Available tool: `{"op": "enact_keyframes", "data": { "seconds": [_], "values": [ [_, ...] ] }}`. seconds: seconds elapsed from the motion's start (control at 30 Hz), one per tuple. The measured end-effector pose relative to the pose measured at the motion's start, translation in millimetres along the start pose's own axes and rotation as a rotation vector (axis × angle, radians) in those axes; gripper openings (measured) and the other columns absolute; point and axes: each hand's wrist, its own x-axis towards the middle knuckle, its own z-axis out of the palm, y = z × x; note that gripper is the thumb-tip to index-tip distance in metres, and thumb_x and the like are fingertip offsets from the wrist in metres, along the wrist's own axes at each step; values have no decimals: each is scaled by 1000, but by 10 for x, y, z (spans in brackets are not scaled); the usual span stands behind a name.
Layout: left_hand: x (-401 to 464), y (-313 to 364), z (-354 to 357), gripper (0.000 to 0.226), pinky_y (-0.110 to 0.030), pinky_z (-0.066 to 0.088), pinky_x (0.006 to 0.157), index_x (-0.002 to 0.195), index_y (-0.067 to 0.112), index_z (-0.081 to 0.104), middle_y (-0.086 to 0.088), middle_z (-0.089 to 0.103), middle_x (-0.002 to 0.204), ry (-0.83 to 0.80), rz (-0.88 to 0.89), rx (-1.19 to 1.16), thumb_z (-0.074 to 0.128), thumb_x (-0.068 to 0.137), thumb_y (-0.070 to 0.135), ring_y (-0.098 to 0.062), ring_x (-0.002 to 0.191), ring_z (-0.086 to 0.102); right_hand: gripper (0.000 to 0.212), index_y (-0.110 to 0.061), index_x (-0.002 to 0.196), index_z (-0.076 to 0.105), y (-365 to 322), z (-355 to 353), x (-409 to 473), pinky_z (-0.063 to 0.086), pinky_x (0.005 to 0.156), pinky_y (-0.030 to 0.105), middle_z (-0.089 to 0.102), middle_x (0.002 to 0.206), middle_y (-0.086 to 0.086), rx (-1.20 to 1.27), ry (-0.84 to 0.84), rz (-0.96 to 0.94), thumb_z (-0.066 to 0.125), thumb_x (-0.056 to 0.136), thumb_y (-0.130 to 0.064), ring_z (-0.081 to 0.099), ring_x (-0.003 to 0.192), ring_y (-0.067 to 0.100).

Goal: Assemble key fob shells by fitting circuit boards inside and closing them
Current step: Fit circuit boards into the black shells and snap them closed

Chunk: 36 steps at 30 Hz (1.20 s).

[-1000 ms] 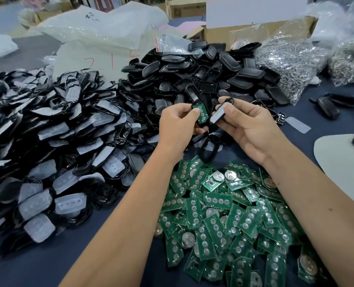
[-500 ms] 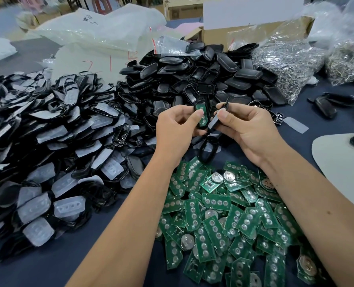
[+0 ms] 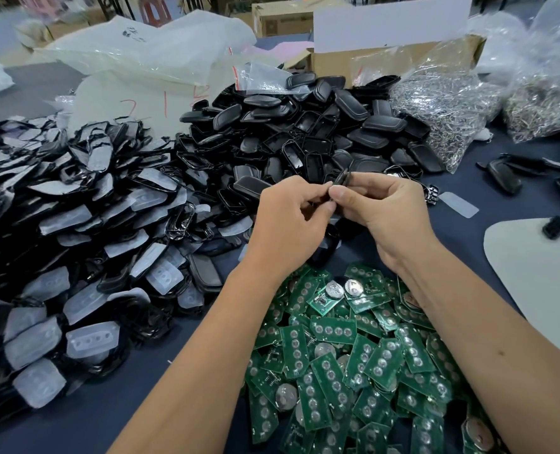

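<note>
My left hand [image 3: 288, 221] and my right hand [image 3: 386, 214] meet in the middle of the view, both pinching one black key fob shell [image 3: 341, 179] seen edge-on between the fingertips. The green board that was in it is hidden between the shell halves. Below my wrists lies a heap of green circuit boards [image 3: 354, 362], some with coin cells. A pile of black shell halves [image 3: 305, 126] rises behind my hands. Shell fronts with clear button pads [image 3: 75, 224] cover the left side.
Bags of small metal parts [image 3: 445, 103] and a cardboard box [image 3: 386, 57] stand at the back right. White plastic bags [image 3: 147, 50] lie at the back left. A pale board [image 3: 540, 276] sits at the right edge, with loose black shells [image 3: 504, 175] beyond it.
The two shell halves, held apart with the green board showing, have been brought together; my hands have closed in on each other and the board is out of sight.
</note>
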Motion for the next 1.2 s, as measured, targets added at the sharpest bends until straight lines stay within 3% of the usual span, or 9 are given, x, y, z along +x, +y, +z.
{"op": "enact_keyframes", "data": {
  "seconds": [0.27, 0.4, 0.53, 0.6, 0.67, 0.77, 0.9, 1.03, 1.2],
  "values": [
    [2, -11, 5, 13, -43, 55, 63, 89, 23, 79, 7, 55, 72, 29, 38, 36, 82, 80, 14, -13, 67, 59, 41, -8, 92, 75, 35, -1, 3, 63, 71, 35, 78, 85, 10, -88, 33, -50, 97, 65, -30, 76, 82, 24],
    [16, -28, -6, 28, -41, 57, 70, 105, 24, 82, 3, 62, 77, 91, 8, 26, 80, 81, 11, -12, 73, 63, 25, -11, 99, 76, 19, -41, 29, 66, 76, 44, 77, 90, 11, -109, 1, -51, 88, 84, -29, 74, 79, 21],
    [30, -39, -20, 35, -43, 58, 75, 112, 23, 81, -2, 65, 82, 87, -11, -3, 81, 80, 8, -16, 77, 65, 26, -22, 120, 76, -19, -106, 54, 52, 51, 25, 74, 93, -4, -173, -115, -91, 76, 95, -18, 64, 68, 12],
    [27, -44, -8, 36, -44, 58, 77, 113, 21, 80, -4, 65, 83, 65, -26, -19, 82, 81, 4, -18, 78, 66, 27, -19, 118, 76, -3, -116, 56, 43, 47, 23, 73, 89, 4, -181, -171, -128, 76, 94, -8, 58, 64, 16],
    [22, -38, 4, 36, -44, 58, 78, 113, 19, 80, -5, 65, 84, 58, -30, -26, 83, 81, 3, -19, 79, 66, 21, -17, 106, 79, 0, -120, 61, 43, 50, 23, 69, 80, 16, -180, -183, -163, 78, 90, -4, 54, 61, 17],
    [22, -33, 5, 36, -41, 58, 78, 114, 19, 80, -3, 63, 84, 58, -15, -6, 83, 82, 3, -17, 80, 65, 16, -16, 96, 79, -14, -128, 67, 52, 62, 23, 73, 79, 5, -199, -176, -209, 82, 86, -3, 59, 63, 11],
    [22, -50, -3, 33, -41, 56, 78, 113, 17, 81, 0, 63, 86, 61, -6, 3, 82, 83, 6, -15, 82, 62, 17, -17, 93, 77, -14, -120, 60, 56, 70, 29, 75, 85, -2, -260, -185, -275, 82, 85, -3, 64, 70, 11],
    [4, -16, -8, 33, -33, 57, 81, 112, 20, 78, 7, 70, 93, 82, -11, -2, 84, 81, 12, -7, 88, 66, 15, -10, 94, 76, -32, -106, 32, 62, 75, 45, 75, 87, 7, -366, -196, -322, 82, 85, 0, 73, 78, 29],
    [-5, 13, -17, 43, -27, 60, 78, 116, 25, 72, 14, 72, 87, 72, -38, -64, 83, 80, 5, -5, 81, 69, 16, -12, 94, 76, -50, -94, 6, 60, 71, 42, 75, 85, 1, -449, -177, -347, 85, 84, -4, 70, 73, 23]
  ]
}}
